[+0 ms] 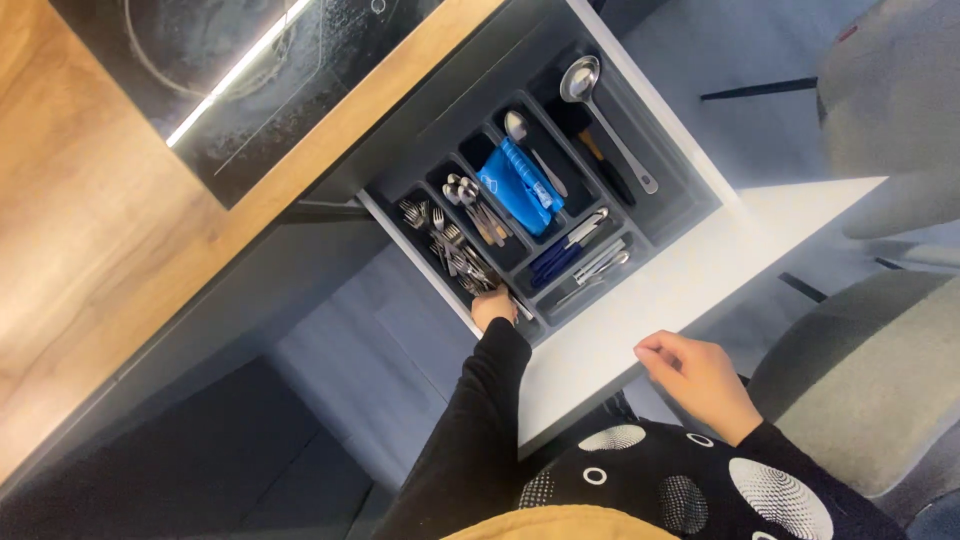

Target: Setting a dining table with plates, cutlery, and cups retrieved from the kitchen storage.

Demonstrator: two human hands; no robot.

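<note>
A left hand [493,307] reaches into the fork [452,248] compartment of an open drawer [640,300], its grip hidden; the right hand [695,378], fingers curled and empty, rests at the drawer's front edge

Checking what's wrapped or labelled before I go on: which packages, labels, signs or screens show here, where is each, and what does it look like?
Blue packet: lies in a middle compartment of the grey cutlery tray in the open drawer, a crumpled blue plastic wrapper with paler patches.
No labels, signs or screens can be made out.
</note>
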